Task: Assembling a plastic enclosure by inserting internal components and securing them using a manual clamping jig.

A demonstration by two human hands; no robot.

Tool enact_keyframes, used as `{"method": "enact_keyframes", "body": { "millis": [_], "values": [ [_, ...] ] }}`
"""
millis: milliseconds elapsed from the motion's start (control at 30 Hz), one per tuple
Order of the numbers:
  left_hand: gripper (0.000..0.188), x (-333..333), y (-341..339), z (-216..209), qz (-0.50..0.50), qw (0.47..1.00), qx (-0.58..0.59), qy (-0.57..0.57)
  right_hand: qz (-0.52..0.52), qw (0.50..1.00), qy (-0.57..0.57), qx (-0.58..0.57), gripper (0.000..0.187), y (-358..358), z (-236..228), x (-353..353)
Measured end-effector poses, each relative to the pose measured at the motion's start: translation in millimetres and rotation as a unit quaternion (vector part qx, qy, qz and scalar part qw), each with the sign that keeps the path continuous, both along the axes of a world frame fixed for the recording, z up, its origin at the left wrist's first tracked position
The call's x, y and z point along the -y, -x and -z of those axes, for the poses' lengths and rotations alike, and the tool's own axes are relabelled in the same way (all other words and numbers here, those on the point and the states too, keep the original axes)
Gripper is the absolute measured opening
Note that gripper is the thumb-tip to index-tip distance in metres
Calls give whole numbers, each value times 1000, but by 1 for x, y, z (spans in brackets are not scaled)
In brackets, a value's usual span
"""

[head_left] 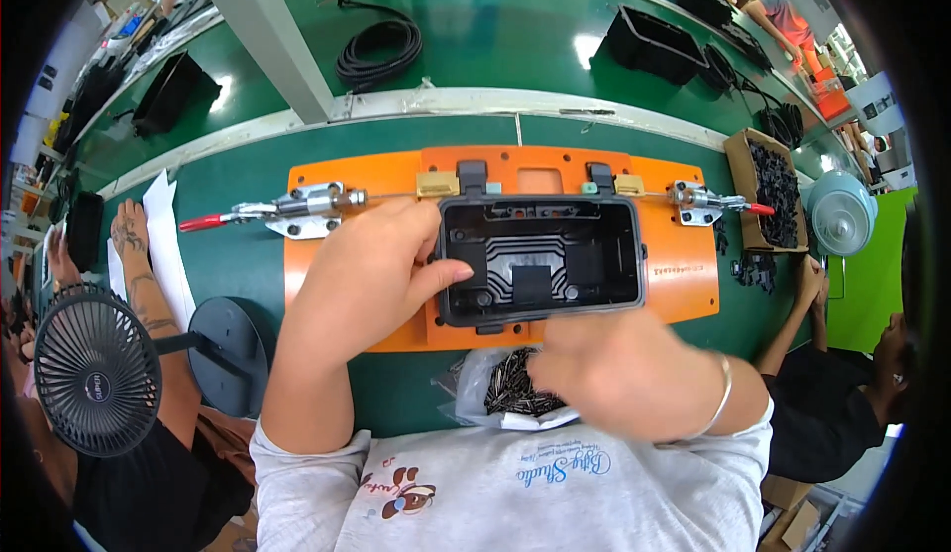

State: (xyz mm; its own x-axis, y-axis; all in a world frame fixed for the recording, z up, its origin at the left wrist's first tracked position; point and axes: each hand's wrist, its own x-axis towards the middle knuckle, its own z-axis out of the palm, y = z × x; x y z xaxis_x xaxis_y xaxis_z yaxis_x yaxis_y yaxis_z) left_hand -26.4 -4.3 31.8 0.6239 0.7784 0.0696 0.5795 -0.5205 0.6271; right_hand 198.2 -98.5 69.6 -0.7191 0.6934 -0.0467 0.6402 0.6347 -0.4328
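A black plastic box (543, 306), open side up, sits on an orange fixture board (684, 280) in front of me. My left hand (381, 265) is closed on the box's left wall, its thumb over the rim and its other fingers curled, partly hidden, at the side. My right hand (624, 369) is smeared by motion just below the box's near right edge; its fingers cannot be made out. Beside it, nearer my body, lies a clear plastic bag (474, 374) with a pile of small dark metal pins (515, 384).
Toggle clamps with red handles, one left (307, 210) and one right (698, 200), are mounted on the board. A cardboard box (741, 171) of small black parts stands at right. A black fan (99, 384) is at left. Co-workers' arms (149, 265) flank me.
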Motion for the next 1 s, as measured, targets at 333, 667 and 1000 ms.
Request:
{"method": "enact_keyframes", "body": {
  "millis": [333,667,1000],
  "values": [
    [39,3,-3,6,4,999,32,-42,41,999,0,16,10,11,76,48],
    [39,4,-3,1,3,999,21,-29,68,997,-19,-8,12,1,72,53],
    [33,18,-14,-8,-12,983,53,-178,159,935,38,-316,10,-6,51,37]
  ]
}}
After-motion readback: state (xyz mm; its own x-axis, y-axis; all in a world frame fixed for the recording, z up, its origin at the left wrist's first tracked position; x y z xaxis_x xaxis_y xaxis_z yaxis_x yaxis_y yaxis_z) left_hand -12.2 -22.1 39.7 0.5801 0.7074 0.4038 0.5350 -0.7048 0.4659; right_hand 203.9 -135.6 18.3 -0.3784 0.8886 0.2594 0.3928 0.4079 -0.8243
